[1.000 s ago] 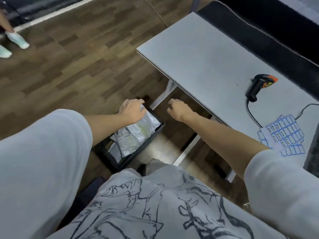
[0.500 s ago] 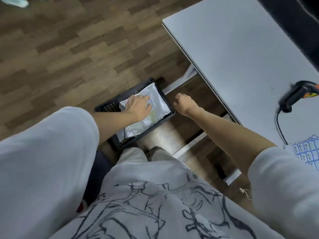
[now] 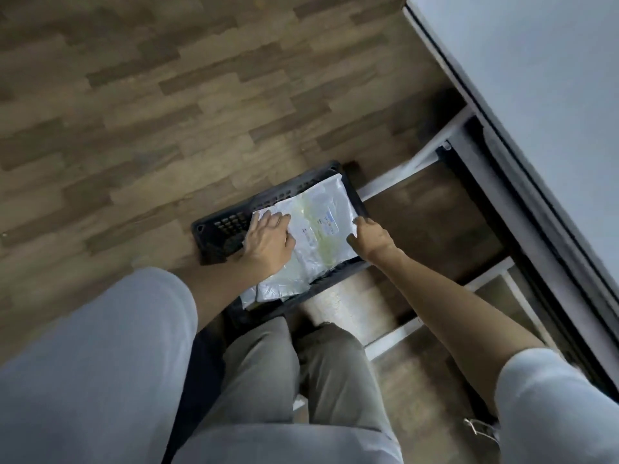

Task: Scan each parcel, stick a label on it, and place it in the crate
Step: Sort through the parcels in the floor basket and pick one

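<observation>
Upper garment: light grey, short sleeves, left sleeve [image 3: 93,356] and right sleeve [image 3: 556,406] ending above the elbow. Forearms bare. Trousers [image 3: 301,390]: olive-grey, plain fabric. Left hand [image 3: 268,241] and right hand [image 3: 373,239]: bare, no gloves.

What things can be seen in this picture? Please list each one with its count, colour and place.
crate: one, black, on the floor beside the table frame.
parcels: at least two, white-grey plastic mailers, lying in the crate; the top one carries a small label.
table: one, light grey top on a white frame, upper right.
floor: brown wood-pattern planks, left and centre.
left hand: one, resting flat on the left part of the top parcel.
right hand: one, fingers curled at the right edge of the top parcel.
sleeves: two, light grey, bottom corners.
trousers: grey-green, bottom centre.
</observation>
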Available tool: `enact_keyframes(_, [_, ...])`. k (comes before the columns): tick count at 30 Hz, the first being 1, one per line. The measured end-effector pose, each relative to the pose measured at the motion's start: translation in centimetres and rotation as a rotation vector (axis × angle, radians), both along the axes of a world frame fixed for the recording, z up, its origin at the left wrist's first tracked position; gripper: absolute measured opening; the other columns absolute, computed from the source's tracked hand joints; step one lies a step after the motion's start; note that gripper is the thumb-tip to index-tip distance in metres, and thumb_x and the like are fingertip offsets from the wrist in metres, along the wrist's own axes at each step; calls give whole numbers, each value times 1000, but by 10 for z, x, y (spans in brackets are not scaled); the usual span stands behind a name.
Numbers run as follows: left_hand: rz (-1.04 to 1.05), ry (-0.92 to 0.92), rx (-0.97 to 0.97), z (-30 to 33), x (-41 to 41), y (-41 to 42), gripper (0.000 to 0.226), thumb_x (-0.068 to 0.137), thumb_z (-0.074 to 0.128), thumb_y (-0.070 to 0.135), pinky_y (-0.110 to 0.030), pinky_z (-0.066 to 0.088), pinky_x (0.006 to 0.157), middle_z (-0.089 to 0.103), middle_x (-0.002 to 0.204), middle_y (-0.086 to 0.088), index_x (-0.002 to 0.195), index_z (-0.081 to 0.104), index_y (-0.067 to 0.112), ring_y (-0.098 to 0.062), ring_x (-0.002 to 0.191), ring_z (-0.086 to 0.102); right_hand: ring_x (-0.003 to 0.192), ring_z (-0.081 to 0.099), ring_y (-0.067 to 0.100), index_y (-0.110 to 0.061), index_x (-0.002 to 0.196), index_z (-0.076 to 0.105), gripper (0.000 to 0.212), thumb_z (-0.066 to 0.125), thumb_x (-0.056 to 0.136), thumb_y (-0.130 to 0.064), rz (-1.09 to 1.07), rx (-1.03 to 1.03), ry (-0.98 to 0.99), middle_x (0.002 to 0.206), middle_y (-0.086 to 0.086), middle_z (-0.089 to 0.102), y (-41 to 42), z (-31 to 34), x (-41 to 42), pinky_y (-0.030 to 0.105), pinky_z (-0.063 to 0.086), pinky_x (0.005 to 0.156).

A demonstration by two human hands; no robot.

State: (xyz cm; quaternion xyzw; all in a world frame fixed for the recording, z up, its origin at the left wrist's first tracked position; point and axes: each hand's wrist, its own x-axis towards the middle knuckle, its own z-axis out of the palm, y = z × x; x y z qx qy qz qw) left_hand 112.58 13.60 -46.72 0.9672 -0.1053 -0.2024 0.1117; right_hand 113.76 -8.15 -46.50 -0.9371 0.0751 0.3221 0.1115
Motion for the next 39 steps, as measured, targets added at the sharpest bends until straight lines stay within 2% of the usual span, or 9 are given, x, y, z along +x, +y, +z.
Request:
enact_keyframes(8, [82, -12, 15, -113, 6, 18, 52, 97, 38, 29, -34, 2, 118, 36, 150, -5, 145, 33, 13, -18, 142, 24, 126, 42, 38, 1, 135, 37, 46, 48, 94, -18, -102, 8, 5, 138, 23, 41, 1, -127, 16, 41, 36, 102])
enact_keyframes(12, [120, 25, 22, -153, 6, 19, 53, 98, 34, 30, -36, -2, 121, 26, 155, -3, 149, 26, 15, -19, 146, 13, 127, 40, 38, 2, 135, 33, 50, 49, 93, -19, -151, -9, -1, 138, 23, 40, -9, -171, 23, 41, 35, 102])
enact_keyframes(20, [147, 23, 37, -204, 18, 6, 56, 98, 32, 32, -35, -4, 120, 19, 158, -1, 151, 20, 18, -19, 147, 8, 127, 37, 36, 2, 137, 27, 57, 52, 93, -24, -186, -56, -77, 138, 22, 34, -20, -225, 39, 39, 33, 103])
enact_keyframes(24, [161, 33, 30, -221, 17, 3, 56, 98, 33, 32, -35, -5, 119, 20, 157, -1, 151, 20, 18, -18, 147, 9, 123, 39, 36, 6, 136, 28, 65, 60, 91, -28, -275, -67, -150, 133, 24, 37, -18, -242, 43, 38, 33, 102])
enact_keyframes(27, [170, 49, 38, -228, 12, 4, 56, 98, 33, 32, -34, -4, 119, 20, 157, 1, 151, 20, 19, -17, 147, 9, 123, 40, 37, 3, 134, 35, 66, 65, 88, -33, -324, -81, -102, 132, 23, 41, -24, -247, 46, 40, 33, 104])
enact_keyframes(30, [172, 68, 28, -227, 8, 5, 56, 98, 34, 32, -33, -3, 119, 19, 158, 0, 151, 20, 19, -18, 147, 9, 113, 42, 35, -8, 119, 44, 49, 72, 81, -24, -393, 33, -126, 121, 19, 43, -28, -248, 44, 40, 38, 97])
enact_keyframes(34, [186, 76, -25, -214, 8, 6, 58, 98, 37, 33, -33, -1, 120, 18, 158, 0, 151, 19, 20, -18, 148, 8, 87, 51, 26, -13, 97, 36, 45, 75, 75, -6, -488, 388, 48, 98, 12, 50, -27, -229, 45, 39, 45, 73])
enact_keyframes(36, [200, 71, -77, -203, 11, 6, 60, 98, 39, 35, -33, 1, 119, 16, 159, -2, 152, 16, 20, -19, 148, 8, 81, 50, 23, -14, 91, 35, 42, 70, 75, 3, -507, 497, 51, 89, 12, 51, -26, -211, 48, 43, 45, 71])
enact_keyframes(39, [252, 80, -194, -178, 21, 5, 81, 93, 49, 46, -34, 5, 120, 7, 160, -6, 153, 3, 17, -22, 148, 5, 75, 47, 19, -15, 81, 41, 39, 65, 66, 12, -533, 567, 34, 77, 10, 50, -26, -177, 56, 35, 40, 68])
